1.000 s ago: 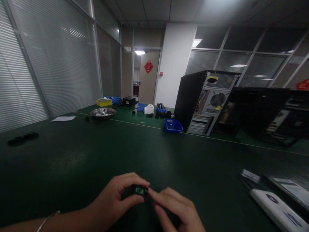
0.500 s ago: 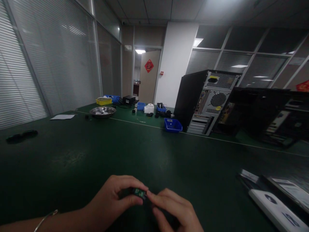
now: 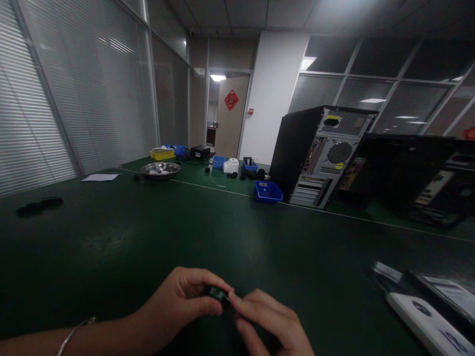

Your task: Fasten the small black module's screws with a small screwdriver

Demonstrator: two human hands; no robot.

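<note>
The dark green surface (image 3: 237, 232) fills most of the view and is bare across its whole middle. On the far right stand a black computer tower (image 3: 319, 155) with its rear panel showing and a second dark case (image 3: 411, 173) lying beside it. Along the far side sit a steel bowl (image 3: 160, 169), a yellow tray (image 3: 162, 154), a blue bin (image 3: 267, 192) just left of the tower, and a sheet of paper (image 3: 99, 177). A dark object (image 3: 39, 205) lies alone near the left edge. At the near right lie a white flat device (image 3: 426, 324) and some dark flat pieces just beyond it.

At the bottom edge the left hand (image 3: 178, 309) and right hand (image 3: 269, 324) meet just above the surface. The left hand's grip is a pinch between thumb and forefinger on a small dark part with a green face (image 3: 217, 293); the right hand's fingertips press against that same part from the other side. Whether the right hand holds something of its own cannot be told.

Judging by this, the work on the small part is mid-way: both hands are on it, and nothing finished lies beside them.

Open room is ample ahead and to the left of the hands. The nearest obstacles are the flat items at the near right, well apart from the right hand.
</note>
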